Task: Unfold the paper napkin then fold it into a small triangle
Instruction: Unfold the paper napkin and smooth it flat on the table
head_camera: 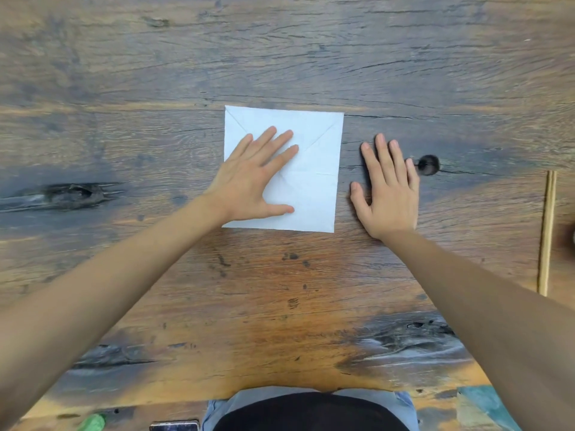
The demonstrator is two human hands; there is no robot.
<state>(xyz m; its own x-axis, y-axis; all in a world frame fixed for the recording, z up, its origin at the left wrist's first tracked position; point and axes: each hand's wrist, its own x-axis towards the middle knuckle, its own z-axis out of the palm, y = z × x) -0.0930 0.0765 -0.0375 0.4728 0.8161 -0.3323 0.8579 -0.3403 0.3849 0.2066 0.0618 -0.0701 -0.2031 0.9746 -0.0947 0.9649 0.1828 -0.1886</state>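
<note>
Neither grip is closed: my left hand (253, 178) lies flat, fingers spread, pressing the left half of the paper napkin (311, 188), which rests as a creased square at mid-surface (280, 290); my right hand (389, 194) lies open on bare wood just beside the napkin's right edge, not touching it. Risks, as I judge them: with only one side pinned, lifting a corner could skid or tear the thin sheet, and existing creases may pull the fold off the diagonal. Chopsticks (547, 231) lie far right.
</note>
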